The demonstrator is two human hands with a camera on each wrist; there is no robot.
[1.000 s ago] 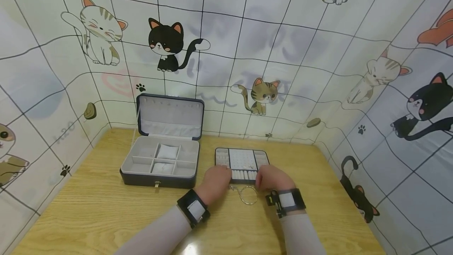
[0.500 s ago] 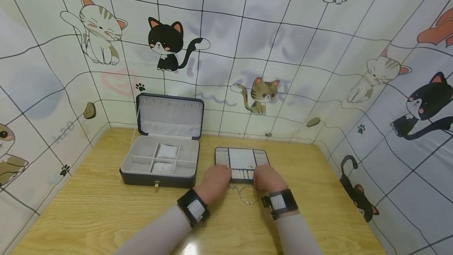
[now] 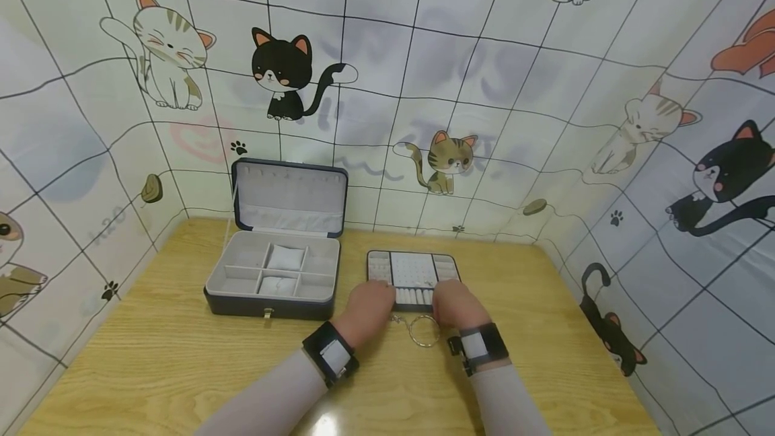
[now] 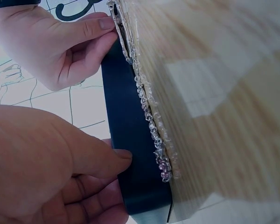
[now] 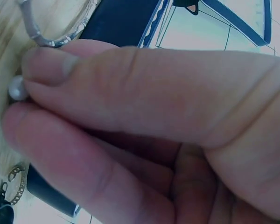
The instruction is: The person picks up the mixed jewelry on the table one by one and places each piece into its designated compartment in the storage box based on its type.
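My left hand [image 3: 367, 309] grips the left front corner of a dark shallow jewellery tray [image 3: 414, 269]; in the left wrist view the thumb [image 4: 123, 158] lies on its front wall. My right hand [image 3: 460, 305] is at the tray's right front corner. In the right wrist view its thumb and a finger pinch a small white pearl [image 5: 18, 87] at their tips; what it is attached to is hidden. On the table in front of the tray lie a metal bangle [image 3: 425, 332] and a sparkling chain [image 4: 151, 126].
A dark jewellery box [image 3: 269, 311], lid raised, stands left of the tray, with two white cushions in its compartments. A gold chain bracelet [image 5: 21, 184] shows at lower left in the right wrist view. A cat-print cloth [image 3: 375, 86] hangs behind the table.
My right hand has moved a little left along the tray's front, closer to the bangle, then stayed there. My left hand, the tray and the box keep their places.
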